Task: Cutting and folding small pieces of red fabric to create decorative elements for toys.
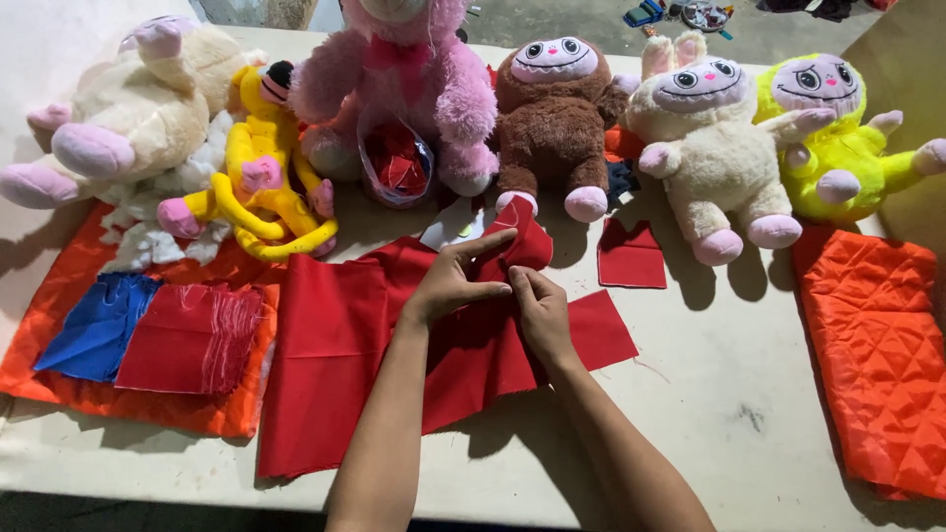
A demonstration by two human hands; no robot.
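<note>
A large red cloth [330, 355] lies spread on the white table [729, 394]. My left hand [455, 281] pinches a raised fold of this cloth between thumb and fingers, index finger pointing right. Just beside it, my right hand [541, 310] grips the same fold from the right. The bunched red piece [522, 241] sticks up above both hands. A small red square [631, 256] lies apart to the right.
Plush toys line the back: cream [138, 108], yellow [261, 172], pink [404, 79], brown [552, 108], cream rabbit [709, 148], lime-yellow [833, 138]. Folded blue [99, 325] and red [192, 335] cloths rest on orange quilted fabric [59, 384] at left. Another orange quilted piece [877, 355] lies right.
</note>
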